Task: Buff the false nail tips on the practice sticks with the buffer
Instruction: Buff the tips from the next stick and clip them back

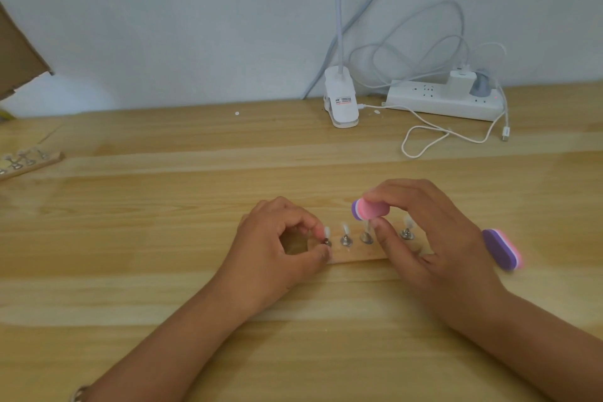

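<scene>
A pale, glossy pine table (163, 271) carries a small flat wooden strip (359, 256), on which four short metal sticks (346, 240) stand in a row. Each stick is topped with a cloudy white, translucent nail tip (345, 228). The left hand (280, 246) curls in and pinches the leftmost stick (327, 241) between thumb and forefinger. The right hand (430, 232) pinches the buffer (368, 209), a rounded foam block layered pink, white and purple, holding it just above the third stick. A second buffer (502, 250), with the same layers, lies on the table right of the strip. A white plastic lamp clip (341, 101) and power strip (443, 100) sit by the wall.
</scene>
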Tool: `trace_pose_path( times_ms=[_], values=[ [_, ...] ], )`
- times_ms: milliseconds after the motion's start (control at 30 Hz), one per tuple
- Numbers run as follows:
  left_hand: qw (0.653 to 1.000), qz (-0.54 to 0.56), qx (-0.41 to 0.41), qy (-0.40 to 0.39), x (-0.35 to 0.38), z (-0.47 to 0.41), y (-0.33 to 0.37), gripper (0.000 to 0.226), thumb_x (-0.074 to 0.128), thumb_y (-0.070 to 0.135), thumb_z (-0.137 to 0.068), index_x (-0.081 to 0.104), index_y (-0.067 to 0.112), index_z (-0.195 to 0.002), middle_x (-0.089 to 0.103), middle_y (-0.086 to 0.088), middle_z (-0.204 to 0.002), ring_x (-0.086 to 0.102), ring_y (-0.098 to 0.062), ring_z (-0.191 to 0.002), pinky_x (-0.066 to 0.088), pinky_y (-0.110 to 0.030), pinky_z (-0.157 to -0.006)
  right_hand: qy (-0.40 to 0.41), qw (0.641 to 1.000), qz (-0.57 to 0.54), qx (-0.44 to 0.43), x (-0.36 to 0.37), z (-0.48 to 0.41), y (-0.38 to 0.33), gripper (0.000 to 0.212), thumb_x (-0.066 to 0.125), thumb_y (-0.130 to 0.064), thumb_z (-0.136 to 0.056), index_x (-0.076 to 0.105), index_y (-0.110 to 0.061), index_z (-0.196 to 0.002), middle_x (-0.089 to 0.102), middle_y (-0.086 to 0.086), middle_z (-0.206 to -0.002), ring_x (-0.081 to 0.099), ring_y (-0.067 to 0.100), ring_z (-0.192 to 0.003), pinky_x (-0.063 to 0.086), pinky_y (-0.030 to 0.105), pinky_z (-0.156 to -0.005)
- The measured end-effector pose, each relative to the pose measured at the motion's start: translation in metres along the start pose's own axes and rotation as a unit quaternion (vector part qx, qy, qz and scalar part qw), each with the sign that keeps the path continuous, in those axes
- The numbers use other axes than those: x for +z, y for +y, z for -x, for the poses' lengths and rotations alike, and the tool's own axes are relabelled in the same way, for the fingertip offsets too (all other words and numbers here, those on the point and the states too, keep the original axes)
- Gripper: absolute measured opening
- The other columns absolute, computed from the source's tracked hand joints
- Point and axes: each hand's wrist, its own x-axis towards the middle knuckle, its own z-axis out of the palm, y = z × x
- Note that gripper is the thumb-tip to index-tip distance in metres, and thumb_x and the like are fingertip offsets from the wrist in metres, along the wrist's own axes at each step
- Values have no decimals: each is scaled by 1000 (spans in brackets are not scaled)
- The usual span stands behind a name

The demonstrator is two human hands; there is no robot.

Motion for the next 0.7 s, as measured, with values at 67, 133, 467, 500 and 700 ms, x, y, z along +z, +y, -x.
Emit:
trace_pose_path(
  times_ms=[67,133,467,500,700],
  values=[
    [1000,-12,6,-1,3,1,5,27,70,49,-60,67,41,-85,58,17,-93,51,-3,-100,39,-37,-96,2,1000,8,16,0,-1,-1,22,64,-2,-88,68,-5,-109,64,-1,-104,59,12,-103,39,13,-97],
    [1000,-11,14,-3,7,0,10,33,71,49,-62,68,42,-94,57,21,-102,49,-1,-107,37,-39,-101,-4,999,12,40,0,-2,-1,22,64,-3,-87,68,-7,-109,64,-2,-104,59,12,-101,38,10,-95],
    [996,-32,73,47,20,-7,14,8,77,31,-70,73,36,-74,62,19,-100,52,-1,-101,29,-50,-105,-46,997,10,65,1,-2,-1,24,65,-3,-86,69,-11,-107,59,-13,-104,58,4,-96,37,4,-89],
    [992,-67,93,51,21,-6,15,7,76,30,-71,73,36,-73,62,17,-101,52,-2,-102,24,-52,-109,-47,997,9,64,1,-2,-1,24,64,-4,-85,69,-11,-107,59,-12,-104,58,4,-96,37,4,-89],
    [980,-74,159,90,16,1,20,6,67,27,-79,73,26,-80,71,15,-101,63,0,-104,12,-52,-118,16,999,-16,49,-1,-1,-2,22,62,-4,-90,67,-8,-111,61,-9,-106,59,9,-103,39,11,-96]
  ],
)
